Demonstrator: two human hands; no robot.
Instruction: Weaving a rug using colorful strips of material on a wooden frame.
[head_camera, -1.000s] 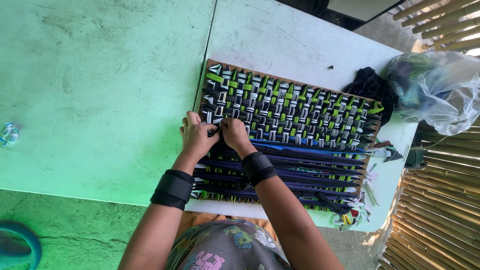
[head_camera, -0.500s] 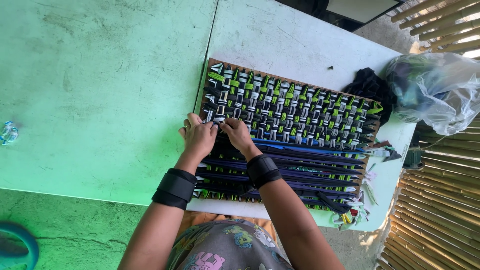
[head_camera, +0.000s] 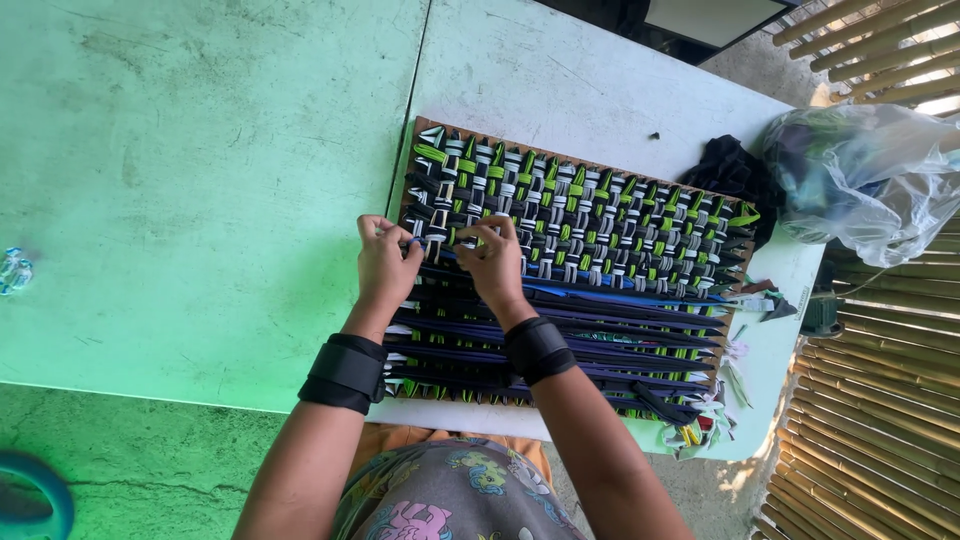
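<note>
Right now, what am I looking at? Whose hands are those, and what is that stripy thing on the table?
The picture comes from a camera worn on a person's head, looking down, so the two hands are that person's own. The left hand and right hand both pinch cloth strips at the left part of a weaving frame. Its top half is already woven in black, white and green; the lower half shows only long dark strips stretched across. Each wrist wears a black band. The frame lies on a pale table. At the right sit a clear plastic bag, a dark cloth and small scraps.
</note>
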